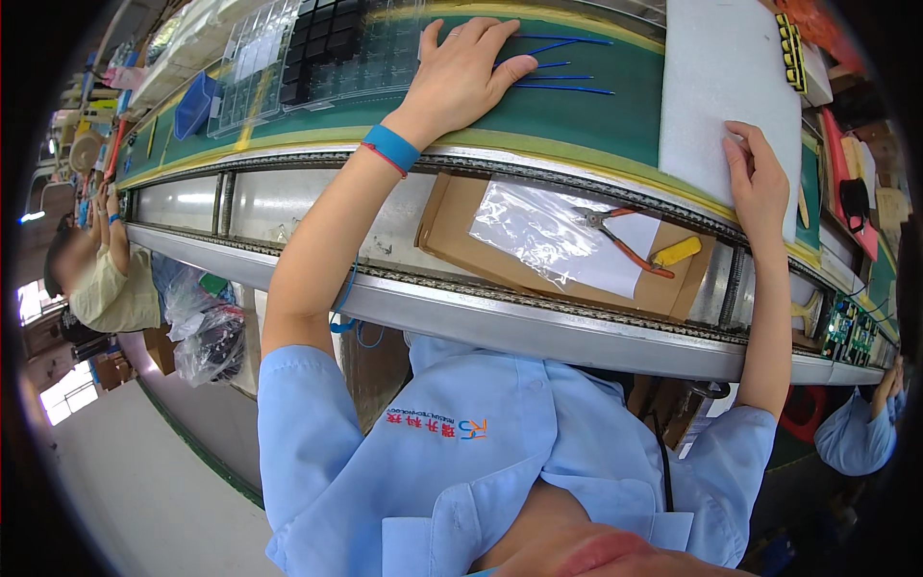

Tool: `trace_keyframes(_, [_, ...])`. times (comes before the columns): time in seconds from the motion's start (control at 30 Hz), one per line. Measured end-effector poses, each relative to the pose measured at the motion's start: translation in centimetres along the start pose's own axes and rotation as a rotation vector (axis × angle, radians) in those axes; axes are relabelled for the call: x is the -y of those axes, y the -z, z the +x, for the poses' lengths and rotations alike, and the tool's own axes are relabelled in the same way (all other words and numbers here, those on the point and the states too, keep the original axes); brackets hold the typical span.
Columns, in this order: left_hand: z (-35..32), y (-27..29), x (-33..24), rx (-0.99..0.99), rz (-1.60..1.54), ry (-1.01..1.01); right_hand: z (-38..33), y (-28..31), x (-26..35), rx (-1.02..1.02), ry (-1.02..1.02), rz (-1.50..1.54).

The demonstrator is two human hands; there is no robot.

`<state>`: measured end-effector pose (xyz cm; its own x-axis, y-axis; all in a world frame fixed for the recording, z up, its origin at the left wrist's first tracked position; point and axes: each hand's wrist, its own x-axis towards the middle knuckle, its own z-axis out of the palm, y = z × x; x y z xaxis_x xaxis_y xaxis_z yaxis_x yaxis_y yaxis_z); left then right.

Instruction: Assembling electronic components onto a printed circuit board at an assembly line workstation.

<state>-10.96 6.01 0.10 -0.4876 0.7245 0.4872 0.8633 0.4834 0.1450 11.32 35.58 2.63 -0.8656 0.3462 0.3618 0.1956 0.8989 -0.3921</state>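
Observation:
My left hand (465, 75), with a blue band at its wrist, lies palm down on the green conveyor belt (596, 125), its thumb spread from the fingers. Several thin blue wires (567, 89) stick out to the right from beneath it; their other ends are hidden. Just left of this hand is a clear plastic tray (380, 72) with square black parts (322, 48) in it. At the right, my right hand (762, 183) rests on the edge of a white foam sheet (716, 87), fingers slightly bent and thumb apart, with nothing seen in it.
Below the belt edge, a cardboard box (437, 216) holds red-handled cutters (630, 252), a yellow object (676, 252) and a plastic bag (524, 231). A blue bin (196, 104) stands far left. Green circuit boards (846, 332) lie at the right. Other people work on both sides.

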Motion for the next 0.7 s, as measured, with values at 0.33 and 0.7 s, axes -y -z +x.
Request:
trace_keyframes(0.33, [-0.3, 0.9, -0.7, -0.070, -0.011, 0.002, -0.2, 0.3, -0.1, 0.009, 0.068, 0.027])
trace_keyframes(0.7, [-0.2, 1.2, -0.6, -0.255, 0.030, 0.057, -0.2, 0.4, 0.4, 0.002, 0.074, 0.001])
